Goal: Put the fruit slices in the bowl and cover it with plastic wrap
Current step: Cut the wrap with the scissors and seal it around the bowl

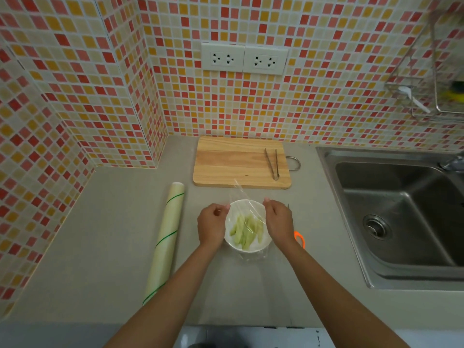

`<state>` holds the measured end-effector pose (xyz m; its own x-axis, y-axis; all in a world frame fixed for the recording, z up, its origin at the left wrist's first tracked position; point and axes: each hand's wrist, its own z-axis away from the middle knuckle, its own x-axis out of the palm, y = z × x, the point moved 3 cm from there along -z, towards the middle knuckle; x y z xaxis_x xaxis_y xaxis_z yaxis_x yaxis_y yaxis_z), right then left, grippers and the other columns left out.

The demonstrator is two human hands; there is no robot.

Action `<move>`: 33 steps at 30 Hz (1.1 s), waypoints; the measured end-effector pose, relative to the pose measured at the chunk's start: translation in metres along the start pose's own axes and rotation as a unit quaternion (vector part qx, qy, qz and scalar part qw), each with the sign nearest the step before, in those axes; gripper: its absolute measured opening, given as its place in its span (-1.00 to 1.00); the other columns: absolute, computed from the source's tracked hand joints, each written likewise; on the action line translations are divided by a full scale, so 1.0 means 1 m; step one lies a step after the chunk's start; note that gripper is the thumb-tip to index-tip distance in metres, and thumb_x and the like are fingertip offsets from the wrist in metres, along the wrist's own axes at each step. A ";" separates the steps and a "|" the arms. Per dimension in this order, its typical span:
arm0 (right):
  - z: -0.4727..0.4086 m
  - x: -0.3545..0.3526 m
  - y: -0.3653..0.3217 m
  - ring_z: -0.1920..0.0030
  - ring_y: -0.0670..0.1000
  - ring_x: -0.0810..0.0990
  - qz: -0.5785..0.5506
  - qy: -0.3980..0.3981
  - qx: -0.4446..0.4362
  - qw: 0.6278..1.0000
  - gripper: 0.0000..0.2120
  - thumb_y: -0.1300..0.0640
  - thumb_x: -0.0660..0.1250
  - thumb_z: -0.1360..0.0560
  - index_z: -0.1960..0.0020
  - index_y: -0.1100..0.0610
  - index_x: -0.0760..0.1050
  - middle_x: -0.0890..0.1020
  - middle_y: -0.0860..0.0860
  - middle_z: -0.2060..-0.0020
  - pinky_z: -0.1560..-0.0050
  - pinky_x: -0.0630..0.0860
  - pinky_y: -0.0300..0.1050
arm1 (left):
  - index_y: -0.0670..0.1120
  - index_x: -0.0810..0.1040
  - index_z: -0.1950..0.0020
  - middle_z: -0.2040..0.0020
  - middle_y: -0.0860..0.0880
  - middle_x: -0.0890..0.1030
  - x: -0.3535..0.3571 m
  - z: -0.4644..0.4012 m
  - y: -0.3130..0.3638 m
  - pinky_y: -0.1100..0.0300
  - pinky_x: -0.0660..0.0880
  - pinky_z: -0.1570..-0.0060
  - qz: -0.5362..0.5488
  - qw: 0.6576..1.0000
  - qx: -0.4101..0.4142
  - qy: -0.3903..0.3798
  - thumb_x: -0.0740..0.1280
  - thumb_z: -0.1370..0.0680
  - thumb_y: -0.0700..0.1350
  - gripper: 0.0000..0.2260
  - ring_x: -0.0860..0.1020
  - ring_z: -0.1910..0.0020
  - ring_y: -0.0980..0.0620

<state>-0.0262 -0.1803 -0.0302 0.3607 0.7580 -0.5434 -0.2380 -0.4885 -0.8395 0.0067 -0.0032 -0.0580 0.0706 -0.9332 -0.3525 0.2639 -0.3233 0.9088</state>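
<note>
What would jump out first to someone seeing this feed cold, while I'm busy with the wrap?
Dead centre, the left hand and right hand pinch a clear sheet of plastic wrap over the white bowl, which already holds pale green fruit slices. Left of it lies the wrap roll on the grey counter; behind it, metal tongs rest on the wooden cutting board. The steel sink fills the right side.

Orange-handled tool mostly behind right wrist, dish rack cut by right edge
</note>
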 end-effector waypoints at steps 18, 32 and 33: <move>-0.004 0.011 0.009 -0.01 0.12 0.61 -0.096 -0.050 0.023 0.994 -0.59 -0.02 0.13 -0.62 -0.06 0.30 0.57 0.66 0.23 0.00 -0.02 0.54 -0.01 | -0.17 0.44 0.31 0.38 -0.02 0.47 0.010 -0.001 -0.004 0.17 0.33 0.34 -0.037 0.991 0.107 0.074 0.29 -0.57 -0.01 -0.67 0.40 0.39 0.05; -0.009 0.011 0.030 0.13 -0.02 0.59 -0.139 -0.031 0.078 0.987 -0.73 0.18 0.19 -0.60 0.03 0.20 0.66 0.69 0.13 0.17 0.15 0.48 -0.28 | -0.26 0.34 0.31 0.43 -0.04 0.36 0.006 -0.012 -0.013 0.24 0.27 0.38 0.063 0.995 0.071 -0.011 0.29 -0.58 -0.05 -0.63 0.29 0.40 0.08; -0.010 0.007 0.028 0.07 -0.05 0.59 -0.139 -0.011 0.074 0.987 -0.75 0.16 0.20 -0.59 -0.02 0.19 0.65 0.69 0.07 0.12 0.12 0.47 -0.38 | -0.26 0.34 0.31 0.43 -0.03 0.35 0.005 -0.012 -0.013 0.28 0.27 0.40 0.062 0.995 0.072 -0.014 0.30 -0.58 -0.06 -0.64 0.29 0.41 0.09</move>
<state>-0.0214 -0.1930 -0.0579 0.4122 0.8636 -0.2904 -0.2628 -0.1925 -0.9454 0.0150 -0.0023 -0.0742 0.0672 -0.9707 -0.2306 0.1132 -0.2222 0.9684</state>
